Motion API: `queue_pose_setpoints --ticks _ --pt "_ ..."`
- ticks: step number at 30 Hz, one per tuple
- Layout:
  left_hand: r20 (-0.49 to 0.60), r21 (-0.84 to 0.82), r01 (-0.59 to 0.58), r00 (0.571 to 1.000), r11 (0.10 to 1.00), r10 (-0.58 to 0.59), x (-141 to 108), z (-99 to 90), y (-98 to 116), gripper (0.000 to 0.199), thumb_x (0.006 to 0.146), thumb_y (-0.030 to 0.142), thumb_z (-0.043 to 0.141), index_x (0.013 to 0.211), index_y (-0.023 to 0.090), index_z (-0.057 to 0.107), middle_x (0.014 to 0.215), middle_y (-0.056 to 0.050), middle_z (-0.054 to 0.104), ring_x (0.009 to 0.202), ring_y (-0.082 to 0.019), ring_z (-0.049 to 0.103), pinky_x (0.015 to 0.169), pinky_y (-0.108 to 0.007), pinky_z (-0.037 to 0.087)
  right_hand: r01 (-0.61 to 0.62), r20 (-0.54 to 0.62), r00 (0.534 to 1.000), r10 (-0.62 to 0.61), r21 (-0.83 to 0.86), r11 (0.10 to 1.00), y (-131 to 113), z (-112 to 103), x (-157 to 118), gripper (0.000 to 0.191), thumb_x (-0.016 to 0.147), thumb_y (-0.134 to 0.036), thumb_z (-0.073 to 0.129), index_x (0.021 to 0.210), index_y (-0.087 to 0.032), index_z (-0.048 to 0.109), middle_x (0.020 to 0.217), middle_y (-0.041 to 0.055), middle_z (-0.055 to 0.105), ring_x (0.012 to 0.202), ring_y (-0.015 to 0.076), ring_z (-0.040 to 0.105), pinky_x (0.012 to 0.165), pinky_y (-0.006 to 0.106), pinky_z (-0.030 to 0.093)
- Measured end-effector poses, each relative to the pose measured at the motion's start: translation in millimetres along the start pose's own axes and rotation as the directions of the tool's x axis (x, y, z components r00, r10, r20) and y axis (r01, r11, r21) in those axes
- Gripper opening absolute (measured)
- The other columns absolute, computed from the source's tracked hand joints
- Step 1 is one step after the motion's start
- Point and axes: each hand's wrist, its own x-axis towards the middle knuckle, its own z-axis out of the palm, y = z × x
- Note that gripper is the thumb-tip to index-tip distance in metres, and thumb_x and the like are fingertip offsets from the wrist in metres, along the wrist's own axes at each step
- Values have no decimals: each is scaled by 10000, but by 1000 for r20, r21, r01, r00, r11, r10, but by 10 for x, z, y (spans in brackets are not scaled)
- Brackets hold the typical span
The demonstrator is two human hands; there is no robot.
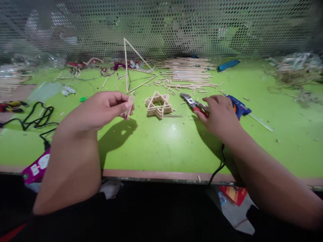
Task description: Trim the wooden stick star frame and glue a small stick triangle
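The left hand (101,111) pinches a short stick (130,106) up off the table, while the right hand (218,116) curls its fingers around red snips (191,102), keeping them within reach of the stick star (158,106) between both hands.

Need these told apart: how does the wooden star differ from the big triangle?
The wooden star has six points, the big triangle three. The star is thick stacked sticks, the triangle a thin single-stick outline. The triangle looks larger than the star. Both are pale wood with open centres.
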Motion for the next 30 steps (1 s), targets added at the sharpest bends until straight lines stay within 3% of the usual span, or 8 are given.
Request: queue_pose_setpoints --ticks 3,7,11,16,22,26,30 --pt "94 -248 -87 989 965 113 7 126 16 296 1009 483 749 1022 188 753 900 -62 776 840 -202 737 798 -322 586 84 -111 991 -74 88 993 5 -26 -9 406 1040 -485 636 1343 -250 770 1353 198 744 1310 439 645 1132 632 499" --pt "185 -373 -30 977 927 106 76 388 31 305 955 464 830 970 172 743 880 -67 794 768 -190 757 778 -336 633 141 -131 984 -119 175 974 37 -36 -30 343 1041 -473 635 1224 -249 818 1247 163 797 1232 388 694 1125 594 505" --pt "261 -507 66 962 860 80 126 629 51 264 896 387 893 897 181 727 824 -58 788 686 -170 744 706 -324 641 142 -74 989 -126 261 955 -22 -59 -49 304 1048 -441 618 1154 -255 833 1230 132 810 1217 353 710 1112 549 517" --pt "282 -622 144 958 769 49 174 879 38 282 814 329 962 907 170 749 843 -84 810 753 -193 782 702 -333 661 197 55 968 -243 430 881 -253 -178 -106 284 1060 -422 614 1098 -245 834 1161 116 835 1119 305 752 1055 495 553" --pt "233 -721 136 971 679 53 211 1042 -17 383 725 300 1037 941 147 760 829 -60 809 773 -188 796 760 -353 695 64 198 944 -264 674 736 -540 -265 -199 264 1000 -431 735 1126 -223 838 1083 89 864 949 251 791 911 422 628" --pt "245 -780 146 966 608 83 230 1139 -49 459 694 360 1071 932 142 744 823 -58 812 770 -190 801 757 -364 703 -10 158 967 -201 810 587 -686 -144 -224 417 957 -440 812 1309 -218 798 1024 76 857 907 241 798 838 392 652" --pt "276 -802 170 956 572 102 229 1211 -47 507 661 386 1092 934 137 744 837 -68 816 790 -203 812 759 -370 695 -36 118 983 -138 871 490 -790 -22 -213 340 936 -461 851 1171 -216 841 1051 93 865 915 244 809 846 401 670"
